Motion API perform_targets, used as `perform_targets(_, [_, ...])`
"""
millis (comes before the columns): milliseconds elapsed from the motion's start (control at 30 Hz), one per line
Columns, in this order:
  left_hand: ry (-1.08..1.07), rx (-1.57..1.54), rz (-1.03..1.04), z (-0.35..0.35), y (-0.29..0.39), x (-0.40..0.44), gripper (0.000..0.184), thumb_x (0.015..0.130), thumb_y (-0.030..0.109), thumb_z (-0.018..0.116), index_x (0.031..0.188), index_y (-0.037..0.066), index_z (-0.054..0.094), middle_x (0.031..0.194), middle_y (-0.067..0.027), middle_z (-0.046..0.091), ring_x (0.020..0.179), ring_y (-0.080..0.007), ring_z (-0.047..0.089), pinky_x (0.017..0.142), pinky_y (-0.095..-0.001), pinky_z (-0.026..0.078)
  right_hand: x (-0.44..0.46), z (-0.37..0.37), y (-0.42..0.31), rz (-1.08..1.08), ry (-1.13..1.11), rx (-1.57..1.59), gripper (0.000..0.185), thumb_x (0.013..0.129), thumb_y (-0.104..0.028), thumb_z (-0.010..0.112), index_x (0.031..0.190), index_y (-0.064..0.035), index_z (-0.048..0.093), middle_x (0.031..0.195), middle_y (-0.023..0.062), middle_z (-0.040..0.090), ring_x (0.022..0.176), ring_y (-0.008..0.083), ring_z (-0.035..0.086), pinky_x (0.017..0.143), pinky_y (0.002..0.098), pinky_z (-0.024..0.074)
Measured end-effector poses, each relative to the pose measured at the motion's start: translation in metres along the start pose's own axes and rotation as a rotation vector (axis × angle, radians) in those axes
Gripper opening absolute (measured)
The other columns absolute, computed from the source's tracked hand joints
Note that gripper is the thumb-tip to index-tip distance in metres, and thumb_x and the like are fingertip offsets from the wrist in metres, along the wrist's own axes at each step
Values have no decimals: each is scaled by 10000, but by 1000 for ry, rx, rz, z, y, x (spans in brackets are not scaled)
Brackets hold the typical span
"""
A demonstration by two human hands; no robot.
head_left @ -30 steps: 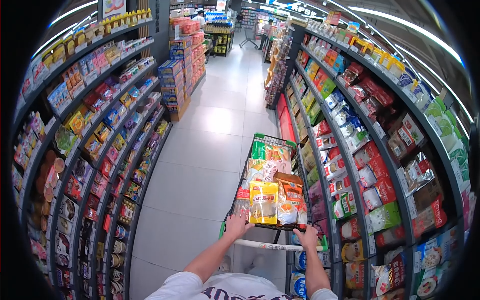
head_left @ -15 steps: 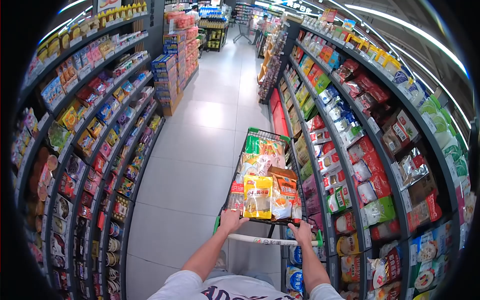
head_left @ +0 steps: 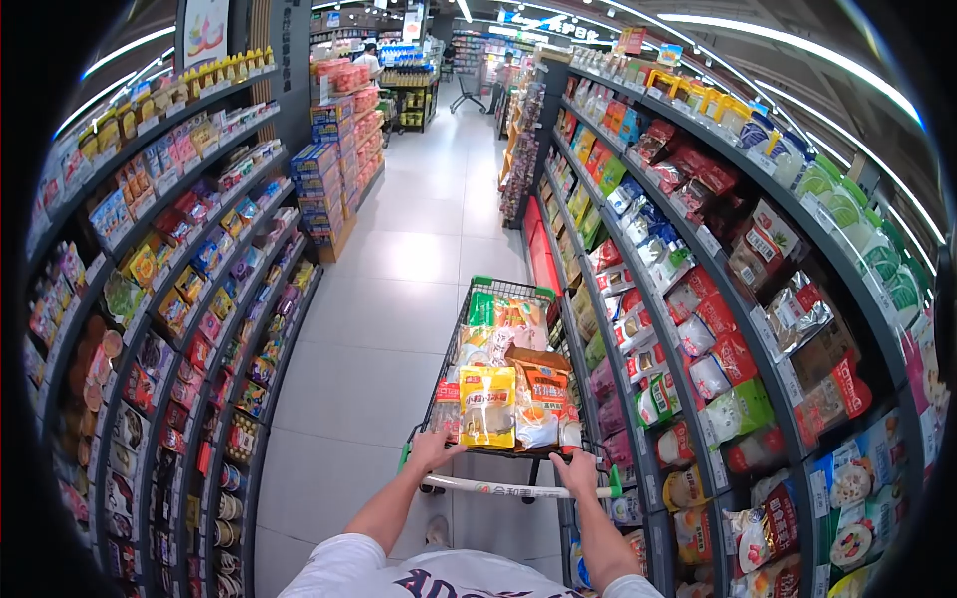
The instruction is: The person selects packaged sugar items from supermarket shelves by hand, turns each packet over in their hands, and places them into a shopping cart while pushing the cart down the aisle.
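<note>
Both my hands are at the white handle (head_left: 498,488) of a shopping cart, arms stretched forward. My left hand (head_left: 432,451) grips near its left end, and my right hand (head_left: 577,472) grips near the right end, thumbs pointing inward. Most of the fingers are hidden under my hands. In the dark wire cart basket (head_left: 436,399) a yellow pouch (head_left: 487,409) stands in front, touching a brown and orange bag (head_left: 541,394). Behind them lie a pinkish bag (head_left: 518,324) and a green-topped package (head_left: 479,311).
Stocked shelves (head_left: 189,244) curve along the left, and bagged goods fill the shelves (head_left: 698,299) close beside the cart's right side. Stacked boxes (head_left: 324,199) stand at the left end of the aisle floor (head_left: 359,349). Farther off are another cart (head_left: 467,95) and a person (head_left: 370,62).
The view has tilted up a little, and the cart with my hands sits lower and more to the left in it. My grip looks the same. One shoe now shows below the handle.
</note>
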State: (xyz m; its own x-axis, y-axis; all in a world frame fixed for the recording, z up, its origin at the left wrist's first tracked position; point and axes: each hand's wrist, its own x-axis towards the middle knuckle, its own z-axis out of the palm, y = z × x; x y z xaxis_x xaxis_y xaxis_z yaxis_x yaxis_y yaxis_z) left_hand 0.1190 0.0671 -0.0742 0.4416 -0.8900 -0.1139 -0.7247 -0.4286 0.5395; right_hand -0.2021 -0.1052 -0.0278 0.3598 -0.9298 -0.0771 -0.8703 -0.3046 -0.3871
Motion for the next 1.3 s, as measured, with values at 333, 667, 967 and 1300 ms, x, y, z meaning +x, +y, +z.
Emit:
perform_targets(333, [-50,5,-21,6,6,-10,640,848,656,660,1187,114,688,1078,-134,756,1041,-335,698,960,-471,465,-9,-9,12,-2,-24,19,664,860,-586,701,1171,-1,668,1189,230,664,1187,401,570,987,492,485])
perform_targets(667, [-13,82,-47,15,22,-32,565,851,643,660,1089,137,741,1028,-137,764,975,-330,721,914,-434,532,-18,-12,31,-16,-75,30,704,854,-606,700,1220,-8,633,1254,194,611,1228,372,528,973,523,482])
perform_targets(967, [-94,59,-109,24,34,-57,621,845,679,635,1138,143,744,1084,-110,763,1037,-306,711,985,-437,488,-35,-21,42,-33,-71,68,670,846,-557,725,1210,-1,633,1244,207,603,1241,381,508,996,494,482])
perform_targets(1300, [-59,82,-76,15,48,-71,616,850,673,635,1091,121,762,1025,-152,762,979,-355,715,941,-448,525,-43,-16,52,-39,-91,71,682,851,-576,718,1193,8,636,1243,226,596,1218,389,515,980,495,485])
